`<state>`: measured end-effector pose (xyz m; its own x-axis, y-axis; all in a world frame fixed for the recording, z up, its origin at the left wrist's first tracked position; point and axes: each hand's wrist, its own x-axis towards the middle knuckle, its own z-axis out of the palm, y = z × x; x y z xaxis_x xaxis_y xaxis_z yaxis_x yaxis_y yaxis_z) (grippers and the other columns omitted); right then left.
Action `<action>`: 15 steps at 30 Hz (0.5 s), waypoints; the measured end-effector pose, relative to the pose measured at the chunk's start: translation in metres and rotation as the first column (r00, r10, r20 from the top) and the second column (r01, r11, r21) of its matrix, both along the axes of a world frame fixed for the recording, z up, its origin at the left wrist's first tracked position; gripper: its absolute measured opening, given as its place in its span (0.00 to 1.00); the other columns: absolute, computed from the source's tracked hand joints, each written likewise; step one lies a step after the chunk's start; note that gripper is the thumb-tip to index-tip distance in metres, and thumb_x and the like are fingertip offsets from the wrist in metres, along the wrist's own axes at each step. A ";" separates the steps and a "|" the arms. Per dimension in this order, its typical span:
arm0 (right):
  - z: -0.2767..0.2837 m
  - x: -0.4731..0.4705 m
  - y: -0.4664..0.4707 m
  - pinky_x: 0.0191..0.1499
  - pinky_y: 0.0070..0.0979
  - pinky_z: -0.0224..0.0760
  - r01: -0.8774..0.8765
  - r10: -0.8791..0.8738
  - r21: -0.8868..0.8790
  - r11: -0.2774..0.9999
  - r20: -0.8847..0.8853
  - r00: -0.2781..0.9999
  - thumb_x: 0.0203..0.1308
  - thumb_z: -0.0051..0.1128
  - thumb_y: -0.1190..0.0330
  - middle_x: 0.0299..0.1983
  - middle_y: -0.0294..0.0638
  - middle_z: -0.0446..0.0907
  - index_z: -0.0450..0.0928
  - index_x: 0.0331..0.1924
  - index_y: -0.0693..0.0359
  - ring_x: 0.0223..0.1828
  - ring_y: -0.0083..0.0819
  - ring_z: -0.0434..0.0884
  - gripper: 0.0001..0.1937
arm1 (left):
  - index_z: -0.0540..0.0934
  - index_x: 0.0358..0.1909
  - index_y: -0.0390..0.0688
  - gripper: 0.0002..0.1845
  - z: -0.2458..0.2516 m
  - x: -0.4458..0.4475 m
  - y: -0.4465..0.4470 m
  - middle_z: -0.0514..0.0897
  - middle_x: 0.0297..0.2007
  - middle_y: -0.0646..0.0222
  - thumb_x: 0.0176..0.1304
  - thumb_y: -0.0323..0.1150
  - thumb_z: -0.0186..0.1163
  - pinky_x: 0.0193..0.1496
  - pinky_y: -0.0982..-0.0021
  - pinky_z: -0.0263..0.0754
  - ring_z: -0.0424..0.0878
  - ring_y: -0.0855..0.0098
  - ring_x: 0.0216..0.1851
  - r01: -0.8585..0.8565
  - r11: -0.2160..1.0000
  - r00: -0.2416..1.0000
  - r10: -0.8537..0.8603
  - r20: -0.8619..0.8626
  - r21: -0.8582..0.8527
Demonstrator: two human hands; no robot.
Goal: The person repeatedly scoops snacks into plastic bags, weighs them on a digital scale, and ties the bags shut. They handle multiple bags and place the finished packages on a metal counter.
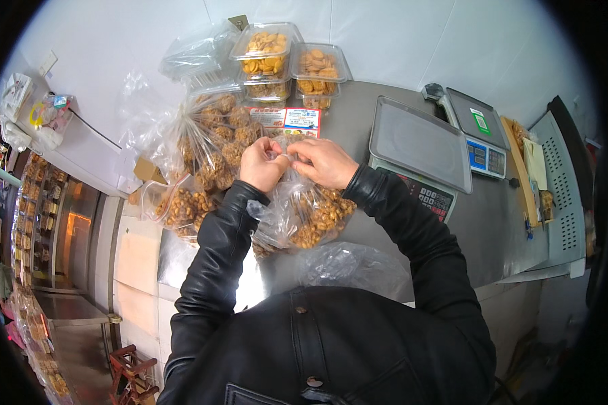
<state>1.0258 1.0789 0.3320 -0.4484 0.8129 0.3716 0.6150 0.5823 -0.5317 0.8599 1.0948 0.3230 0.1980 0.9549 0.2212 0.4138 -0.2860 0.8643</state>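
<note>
My left hand (264, 166) and my right hand (325, 161) meet over the table, their fingers pinching the gathered neck of a clear plastic bag (314, 215). Glossy brown nut-like snacks fill the bag, which lies below my hands. Left of my left hand stands a larger clear bag (220, 136) of round, crumbly brown balls. In front of it is a zip-top bag (185, 205) of similar glossy snacks, partly hidden by my left sleeve. Behind my hands lies a printed card (283, 119) bearing writing. My fingers hide the exact fold of the bag's neck.
Lidded clear plastic boxes (266, 50) of yellow chips are stacked by the wall. A weighing scale with a steel tray (418, 144) stands to the right, a second scale (479, 131) behind it. A crumpled clear bag (354, 268) lies at the steel table's near edge.
</note>
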 end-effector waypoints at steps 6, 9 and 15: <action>-0.004 -0.010 0.007 0.28 0.36 0.66 0.127 -0.127 0.008 0.992 -0.029 0.991 0.42 0.53 0.64 0.21 0.46 0.74 0.71 0.26 0.62 0.26 0.43 0.75 0.10 | 0.73 0.26 0.38 0.10 0.000 -0.001 -0.010 0.77 0.26 0.55 0.41 0.31 0.60 0.33 0.65 0.70 0.76 0.56 0.29 -0.029 0.965 0.976 0.084 -0.201 0.262; -0.004 -0.010 0.013 0.26 0.32 0.65 0.123 -0.131 -0.100 0.987 -0.081 0.988 0.41 0.54 0.65 0.18 0.45 0.72 0.70 0.25 0.63 0.22 0.40 0.73 0.10 | 0.75 0.27 0.39 0.10 -0.001 -0.001 -0.007 0.77 0.23 0.58 0.39 0.31 0.61 0.30 0.69 0.69 0.77 0.63 0.26 -0.017 0.946 0.970 0.094 -0.223 0.324; -0.003 -0.002 0.016 0.26 0.32 0.65 0.018 -0.022 -0.136 0.991 -0.026 0.999 0.39 0.54 0.66 0.20 0.46 0.74 0.70 0.25 0.63 0.25 0.42 0.75 0.10 | 0.75 0.25 0.38 0.10 -0.009 0.005 0.000 0.75 0.18 0.64 0.39 0.30 0.58 0.27 0.74 0.67 0.72 0.75 0.20 -0.012 0.995 0.996 0.022 -0.091 0.103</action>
<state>1.0239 1.0953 0.3292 -0.4228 0.8653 0.2692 0.6095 0.4914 -0.6221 0.8648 1.0946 0.3142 0.2060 0.9317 0.2991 0.4959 -0.3629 0.7889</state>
